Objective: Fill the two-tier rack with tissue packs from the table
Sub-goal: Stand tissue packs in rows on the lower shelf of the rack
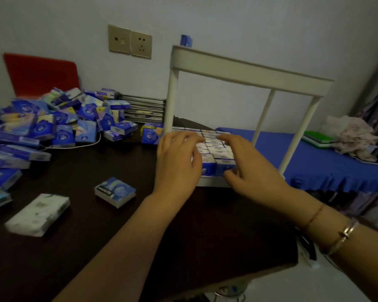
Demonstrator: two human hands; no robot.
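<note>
A white two-tier rack [249,73] stands at the dark table's right end. Its lower tier holds several blue-and-white tissue packs [214,149] standing in tight rows. My left hand [177,162] rests on the left side of those rows with fingers spread over their tops. My right hand [249,166] lies on the right side, fingers over the tops and thumb at the front pack. One blue pack [186,40] shows on the top tier's far corner. A big heap of packs [52,123] covers the table's left.
Two loose packs lie on the dark table [205,232] in front: a blue one [115,191] and a white one [37,214]. A red chair back [42,75] and wall sockets [130,41] are behind. A blue-covered bed [325,162] is at right.
</note>
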